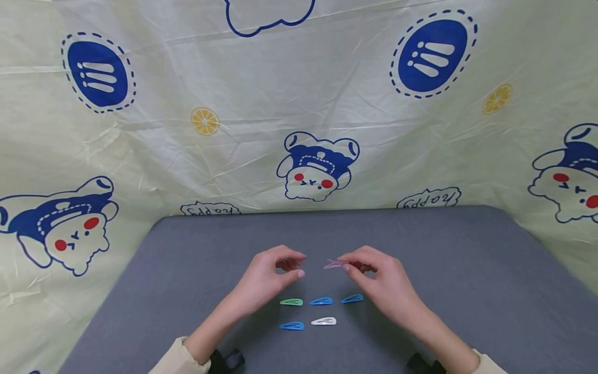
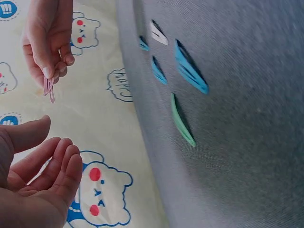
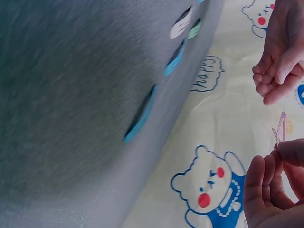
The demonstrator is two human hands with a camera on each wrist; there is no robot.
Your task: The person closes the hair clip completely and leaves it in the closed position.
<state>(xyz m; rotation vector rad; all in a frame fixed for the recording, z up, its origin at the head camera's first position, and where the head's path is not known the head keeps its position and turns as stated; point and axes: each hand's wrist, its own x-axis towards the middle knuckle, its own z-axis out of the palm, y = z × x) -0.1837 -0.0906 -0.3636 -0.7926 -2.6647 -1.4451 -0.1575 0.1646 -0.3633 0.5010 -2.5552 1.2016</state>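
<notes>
My right hand (image 1: 380, 275) pinches a pink snap hair clip (image 1: 334, 264) between thumb and fingertips above the table; in the right wrist view the clip (image 3: 282, 127) stands with its prong sprung apart from the frame. Facing it, my left hand (image 1: 271, 272) holds nothing, its thumb and fingers apart and loosely bent. Below the hands lie a green hair clip (image 1: 291, 302), a blue clip (image 1: 321, 301) and another blue clip (image 1: 352, 298) in one row. Nearer me are a third blue clip (image 1: 291, 326) and a white clip (image 1: 324, 321).
The grey table (image 1: 187, 291) reaches back to a pale printed curtain (image 1: 252, 171) that hangs behind and at both sides. Dark wrist straps (image 1: 226, 361) show by the cream sleeves (image 1: 179, 358) at the near edge.
</notes>
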